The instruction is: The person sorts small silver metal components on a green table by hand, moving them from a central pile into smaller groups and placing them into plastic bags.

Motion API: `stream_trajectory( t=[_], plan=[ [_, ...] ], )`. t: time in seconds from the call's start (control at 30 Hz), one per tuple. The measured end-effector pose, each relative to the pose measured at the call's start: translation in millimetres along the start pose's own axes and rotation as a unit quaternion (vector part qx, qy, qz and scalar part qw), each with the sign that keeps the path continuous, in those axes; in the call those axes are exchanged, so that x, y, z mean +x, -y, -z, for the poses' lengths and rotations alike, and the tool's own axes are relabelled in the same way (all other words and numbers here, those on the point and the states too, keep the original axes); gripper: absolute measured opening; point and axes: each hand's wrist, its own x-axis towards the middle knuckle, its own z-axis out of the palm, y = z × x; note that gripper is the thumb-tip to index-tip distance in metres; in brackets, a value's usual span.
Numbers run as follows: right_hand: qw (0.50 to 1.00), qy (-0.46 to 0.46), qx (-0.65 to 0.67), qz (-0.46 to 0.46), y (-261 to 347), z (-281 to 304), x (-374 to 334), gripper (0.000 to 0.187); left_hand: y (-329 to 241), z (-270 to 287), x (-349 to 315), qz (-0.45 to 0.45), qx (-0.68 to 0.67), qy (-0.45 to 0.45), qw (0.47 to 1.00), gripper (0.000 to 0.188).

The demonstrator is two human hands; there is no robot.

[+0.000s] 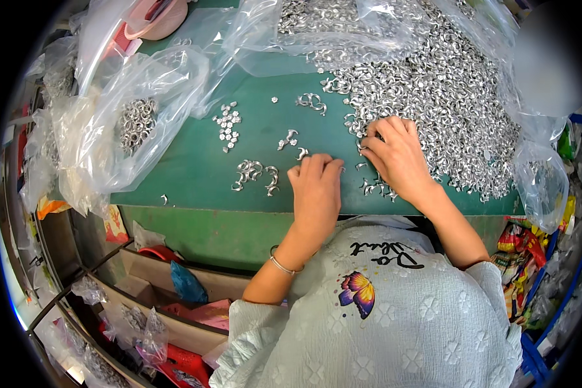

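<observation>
Sorting is, by the look of it, the step being carried out: small silver pieces [370, 187] are apparently being picked from a heap [443, 97] and being set out in groups on the green table [197, 152]. The upper right of the frame is being filled by the heap, and its top is being partly covered by a clear sheet [249, 42]. The heap's left edge is being touched by the right hand [396, 152], its fingers being held bent and close together; whether a piece is being pinched there cannot be told. The left hand [315, 184] is being held at the centre of the frame, fingers bent down toward the table; its tips are being hidden, so whether anything is being clamped cannot be told either. Flowers [227, 126] are being grouped left of the upper centre, and hooks [249, 171] are being gathered just left of the left hand. Rings [138, 123] are being held in an open bag [168, 81] at the upper left. For the next move, one piece is probably being called for, to be freed from its tangled neighbours and laid with its own kind, without the groups being mixed.
</observation>
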Motion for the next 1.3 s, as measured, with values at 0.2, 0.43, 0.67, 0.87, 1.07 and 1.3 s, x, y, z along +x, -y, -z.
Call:
stream_trajectory(
  t=[0.2,0.43,0.67,0.87,1.07,1.3],
  plan=[
    [0.997,-0.026,0.079,0.001,-6.0,11.7,-9.6,0.011,0.8,6.6,-6.3,0.029,-0.024,-0.042,0.998,0.016],
    [0.992,0.037,0.099,0.075,18.9,-7.1,-4.3,0.015,3.8,6.8,-11.8,0.053,0.027,-0.057,0.997,0.017],
    [0.993,0.039,0.103,0.044,16.5,2.4,-3.7,0.023,5.4,12.0,-19.5,0.062,0.023,-0.059,0.996,0.018],
    [0.991,0.096,0.066,0.072,16.2,-2.8,-6.6,0.026,7.7,14.2,-20.4,0.050,0.011,-0.063,0.997,0.017],
    [0.995,0.062,0.053,0.061,-0.1,12.0,-5.6,0.014,5.0,10.1,-18.1,0.058,-0.007,-0.059,0.997,0.016],
    [0.994,-0.027,0.089,0.050,7.5,-15.5,19.3,0.007,6.6,11.5,-19.4,0.058,0.011,-0.062,0.996,0.022]
  ],
)
